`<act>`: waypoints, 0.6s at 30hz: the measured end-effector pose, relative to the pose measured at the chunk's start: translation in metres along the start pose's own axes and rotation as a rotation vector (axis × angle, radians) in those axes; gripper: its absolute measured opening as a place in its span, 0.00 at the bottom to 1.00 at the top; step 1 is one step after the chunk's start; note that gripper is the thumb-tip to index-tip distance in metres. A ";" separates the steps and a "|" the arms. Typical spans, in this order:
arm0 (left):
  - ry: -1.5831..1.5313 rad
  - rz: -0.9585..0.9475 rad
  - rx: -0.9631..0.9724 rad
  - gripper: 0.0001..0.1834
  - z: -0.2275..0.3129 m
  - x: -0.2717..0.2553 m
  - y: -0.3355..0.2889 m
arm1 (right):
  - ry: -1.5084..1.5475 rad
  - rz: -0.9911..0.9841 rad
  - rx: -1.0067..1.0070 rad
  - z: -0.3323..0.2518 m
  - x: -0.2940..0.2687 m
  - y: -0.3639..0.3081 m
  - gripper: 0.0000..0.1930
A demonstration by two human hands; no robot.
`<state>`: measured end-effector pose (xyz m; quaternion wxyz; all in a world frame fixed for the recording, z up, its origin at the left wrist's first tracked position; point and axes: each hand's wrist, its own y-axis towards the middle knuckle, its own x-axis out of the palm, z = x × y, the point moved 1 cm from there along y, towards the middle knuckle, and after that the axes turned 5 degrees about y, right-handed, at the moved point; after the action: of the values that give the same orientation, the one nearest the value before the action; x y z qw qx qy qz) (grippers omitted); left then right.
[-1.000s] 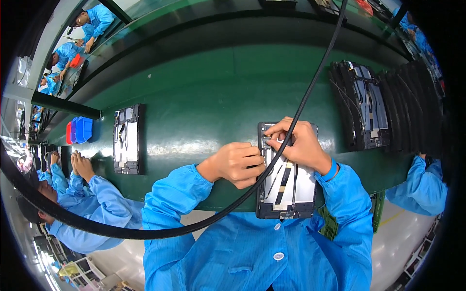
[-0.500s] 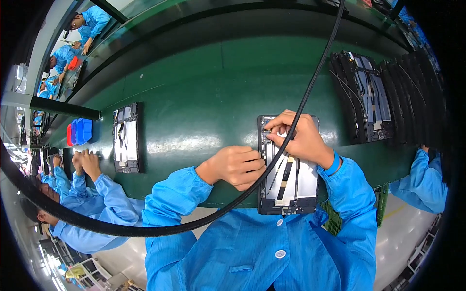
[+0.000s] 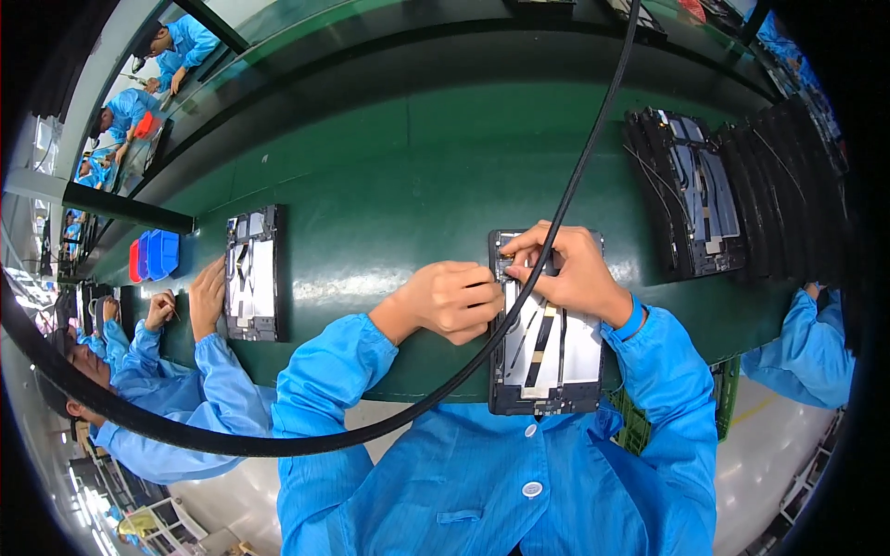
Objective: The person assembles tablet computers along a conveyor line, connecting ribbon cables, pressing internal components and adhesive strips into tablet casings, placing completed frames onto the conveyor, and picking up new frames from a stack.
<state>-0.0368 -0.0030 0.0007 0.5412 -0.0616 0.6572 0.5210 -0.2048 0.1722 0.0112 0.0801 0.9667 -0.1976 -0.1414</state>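
Note:
An opened tablet (image 3: pixel 581 347), its silver back panel, dark strips and black frame exposed, lies in front of me at the table's near edge. My right hand (image 3: pixel 577 276) reaches over its upper part, thumb and fingertips pinched together near the upper left corner. Whatever sits between those fingertips is too small to make out. Against the tablet's left edge is my left hand (image 3: pixel 451 301), its fingers curled closed; what they hold, if anything, is hidden. A black cable (image 3: pixel 593 153) crosses the view in front of the tablet and my right hand.
Another opened tablet (image 3: pixel 252 278) lies to the left, a co-worker's hand (image 3: pixel 208 298) at its edge. Blue and red bins (image 3: pixel 163 255) stand beyond. At the right, several opened tablets (image 3: pixel 709 195) stand in a row on the green table (image 3: pixel 371 204). A dark shelf runs along the back.
My left hand has risen slightly along the tablet's edge. My right hand stays pinched near the same corner. The co-worker at left has spread one hand to the other tablet.

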 end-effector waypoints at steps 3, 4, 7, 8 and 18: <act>-0.008 0.020 -0.011 0.18 -0.005 0.002 0.001 | 0.008 -0.011 -0.001 -0.002 -0.001 0.000 0.12; -0.007 0.019 -0.011 0.18 -0.007 0.001 0.002 | 0.006 -0.020 0.005 -0.003 -0.002 0.001 0.12; 0.059 0.033 -0.023 0.20 -0.011 -0.003 0.005 | -0.014 -0.031 -0.008 -0.004 -0.002 0.002 0.13; 0.060 0.039 -0.028 0.20 -0.011 -0.003 0.006 | -0.015 -0.032 -0.008 -0.004 -0.002 0.002 0.13; 0.042 0.122 -0.180 0.22 -0.004 0.005 -0.001 | -0.081 -0.029 -0.027 -0.005 0.000 0.002 0.12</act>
<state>-0.0408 -0.0037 -0.0040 0.4868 -0.0805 0.6215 0.6085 -0.2037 0.1711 0.0163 0.0829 0.9618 -0.1848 -0.1841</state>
